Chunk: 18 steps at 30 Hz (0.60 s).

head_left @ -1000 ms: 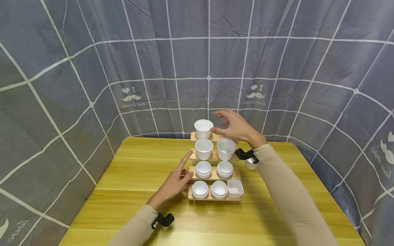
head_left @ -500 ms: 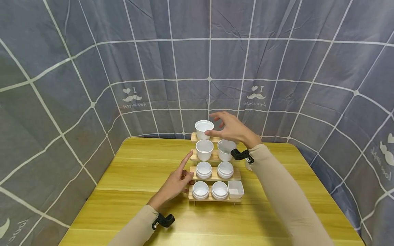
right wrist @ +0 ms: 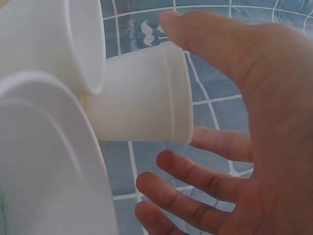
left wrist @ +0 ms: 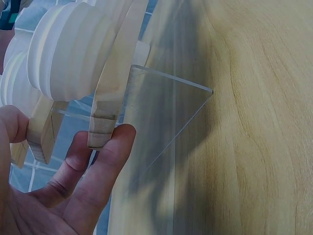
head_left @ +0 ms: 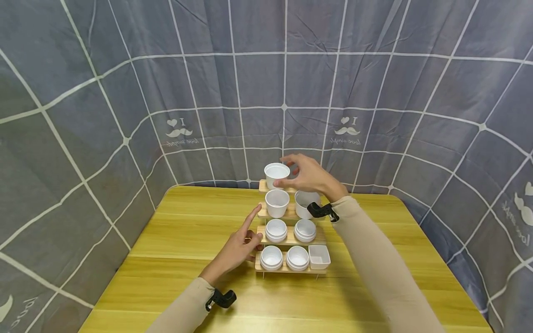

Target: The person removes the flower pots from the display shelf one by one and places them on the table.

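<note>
Cup (head_left: 276, 171): white, round, tapered (atop 4-tier stand (head_left: 290, 237)) | right grip (head_left: 310, 175): spread around it | left grip (head_left: 235, 249): spread, touching stand

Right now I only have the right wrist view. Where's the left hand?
Observer: Left hand is at the left end of the wooden rack; the left wrist view shows fingers either side of a plank end.
Operator: What's on the bottom tier?
Observer: In the head view, two round tubs and, at the right end, one square tub.
Operator: Top tier?
Observer: Its one visible cup sits at the left end.
</note>
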Each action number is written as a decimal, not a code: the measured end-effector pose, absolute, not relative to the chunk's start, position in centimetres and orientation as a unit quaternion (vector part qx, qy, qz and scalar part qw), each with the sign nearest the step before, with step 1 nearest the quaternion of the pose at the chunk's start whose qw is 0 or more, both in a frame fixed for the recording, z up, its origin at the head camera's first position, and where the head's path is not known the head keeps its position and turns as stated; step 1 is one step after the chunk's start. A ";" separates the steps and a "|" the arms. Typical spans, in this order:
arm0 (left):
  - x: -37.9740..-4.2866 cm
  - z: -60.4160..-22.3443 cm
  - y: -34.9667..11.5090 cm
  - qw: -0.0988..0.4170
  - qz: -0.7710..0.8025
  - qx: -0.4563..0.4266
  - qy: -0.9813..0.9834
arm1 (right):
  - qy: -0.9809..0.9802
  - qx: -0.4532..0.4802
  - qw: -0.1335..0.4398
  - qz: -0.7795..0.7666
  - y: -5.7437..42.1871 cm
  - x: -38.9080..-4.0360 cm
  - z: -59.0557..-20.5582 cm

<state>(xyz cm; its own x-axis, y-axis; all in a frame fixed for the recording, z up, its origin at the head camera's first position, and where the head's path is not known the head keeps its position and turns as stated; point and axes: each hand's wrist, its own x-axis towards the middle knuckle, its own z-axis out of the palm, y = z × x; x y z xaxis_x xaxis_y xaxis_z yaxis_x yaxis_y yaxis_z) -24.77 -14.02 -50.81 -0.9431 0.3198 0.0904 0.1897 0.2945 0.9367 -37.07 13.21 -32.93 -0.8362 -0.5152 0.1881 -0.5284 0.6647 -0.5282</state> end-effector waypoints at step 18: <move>-24.6 -50.7 -14.0 0.055 0.572 0.158 0.803 | -0.908 0.291 0.029 0.300 12.5 -37.0 -33.6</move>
